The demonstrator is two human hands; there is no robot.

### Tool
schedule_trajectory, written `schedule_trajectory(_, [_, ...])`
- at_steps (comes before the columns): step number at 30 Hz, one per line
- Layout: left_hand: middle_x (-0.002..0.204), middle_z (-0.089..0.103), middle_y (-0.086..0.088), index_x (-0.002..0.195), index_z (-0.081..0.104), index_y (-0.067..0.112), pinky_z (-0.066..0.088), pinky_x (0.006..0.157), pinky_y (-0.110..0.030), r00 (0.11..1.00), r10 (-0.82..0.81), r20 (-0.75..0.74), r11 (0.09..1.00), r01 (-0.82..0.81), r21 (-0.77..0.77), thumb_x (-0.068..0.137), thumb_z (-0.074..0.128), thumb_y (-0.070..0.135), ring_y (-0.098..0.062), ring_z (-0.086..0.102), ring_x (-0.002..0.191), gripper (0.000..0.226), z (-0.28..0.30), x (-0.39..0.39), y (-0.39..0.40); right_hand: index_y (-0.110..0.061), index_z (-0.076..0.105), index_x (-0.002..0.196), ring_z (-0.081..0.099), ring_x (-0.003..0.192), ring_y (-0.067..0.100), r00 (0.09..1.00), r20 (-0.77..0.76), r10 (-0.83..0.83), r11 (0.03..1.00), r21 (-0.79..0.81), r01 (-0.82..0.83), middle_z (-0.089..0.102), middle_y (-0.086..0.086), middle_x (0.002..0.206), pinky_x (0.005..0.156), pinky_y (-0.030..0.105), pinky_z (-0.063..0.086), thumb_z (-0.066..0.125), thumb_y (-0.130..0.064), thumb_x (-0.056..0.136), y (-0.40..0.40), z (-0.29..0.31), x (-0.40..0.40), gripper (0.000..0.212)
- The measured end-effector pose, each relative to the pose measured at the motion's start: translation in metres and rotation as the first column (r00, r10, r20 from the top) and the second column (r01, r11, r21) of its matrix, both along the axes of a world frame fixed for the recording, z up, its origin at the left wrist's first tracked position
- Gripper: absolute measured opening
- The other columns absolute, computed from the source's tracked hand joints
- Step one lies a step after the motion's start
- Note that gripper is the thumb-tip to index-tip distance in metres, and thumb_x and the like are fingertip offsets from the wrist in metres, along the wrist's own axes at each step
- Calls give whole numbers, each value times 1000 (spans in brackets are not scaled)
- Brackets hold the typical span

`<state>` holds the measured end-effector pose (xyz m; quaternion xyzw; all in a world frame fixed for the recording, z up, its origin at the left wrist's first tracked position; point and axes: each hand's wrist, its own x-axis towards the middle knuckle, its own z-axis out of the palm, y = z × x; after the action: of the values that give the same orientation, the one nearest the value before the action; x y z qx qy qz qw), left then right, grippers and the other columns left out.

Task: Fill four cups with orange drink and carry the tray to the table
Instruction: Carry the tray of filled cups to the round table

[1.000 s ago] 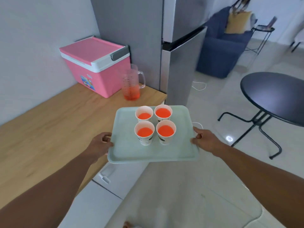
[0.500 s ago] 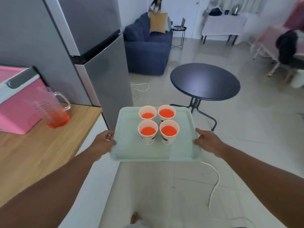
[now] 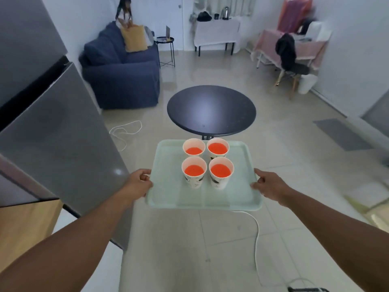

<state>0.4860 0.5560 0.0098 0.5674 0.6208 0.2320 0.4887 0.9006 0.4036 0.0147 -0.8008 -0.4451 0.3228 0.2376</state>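
Observation:
I hold a pale green tray (image 3: pixel 168 194) level in the air above the floor. My left hand (image 3: pixel 137 183) grips its left rim and my right hand (image 3: pixel 268 186) grips its right rim. Several white paper cups (image 3: pixel 194 171) filled with orange drink stand upright in a tight square on the tray's far half. A round black table (image 3: pixel 211 111) stands straight ahead, just beyond the tray's far edge, its top bare.
A grey fridge (image 3: pixel 52 131) is close on my left, with the wooden counter (image 3: pixel 23 226) behind it. A white cable (image 3: pixel 255 232) trails over the tiled floor below the tray. A blue sofa (image 3: pixel 122 74) with a person behind it, side tables and a chair (image 3: pixel 291 60) stand farther back.
I have turned right, away from the counter. The pink cooler and the jug have left view, and the round black table now sits centred and closer ahead. Both hands keep their grip on the tray.

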Motion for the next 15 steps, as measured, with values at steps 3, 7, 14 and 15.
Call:
schedule_trajectory(3, [77, 55, -1, 122, 66, 14, 51, 57, -29, 998, -55, -5, 998, 55, -14, 86, 60, -11, -18, 58, 68, 44, 2, 22, 44, -34, 55, 151, 57, 72, 18, 998, -1, -60, 998, 6, 60, 60, 2, 77, 73, 31, 49, 72, -14, 90, 20, 3, 15, 65])
schedule_trajectory(7, [90, 60, -8, 124, 64, 15, 55, 61, -32, 994, -108, 8, 994, 108, -10, 86, 62, -9, -22, 63, 78, 45, 4, 55, 97, -35, 57, 149, 56, 73, 20, 994, -18, -110, 994, 15, 110, 60, 4, 78, 73, 33, 51, 71, -12, 90, 52, 5, 40, 64])
schedule_trajectory(14, [95, 64, -12, 125, 63, 14, 57, 60, -34, 992, -125, 28, 992, 126, -27, 87, 60, -11, -23, 64, 80, 45, -2, 118, 181, -32, 51, 154, 54, 73, 17, 991, 2, -133, 991, 31, 133, 58, 3, 78, 69, 28, 46, 69, -14, 93, 126, -5, 94, 66])
schedule_trajectory(15, [92, 62, -10, 125, 63, 13, 55, 57, -32, 993, -114, 32, 993, 115, -28, 87, 59, -12, -22, 64, 77, 45, -3, 128, 193, -32, 49, 155, 53, 73, 17, 991, 0, -132, 991, 31, 132, 58, 3, 79, 68, 27, 45, 69, -15, 94, 140, -6, 103, 66])
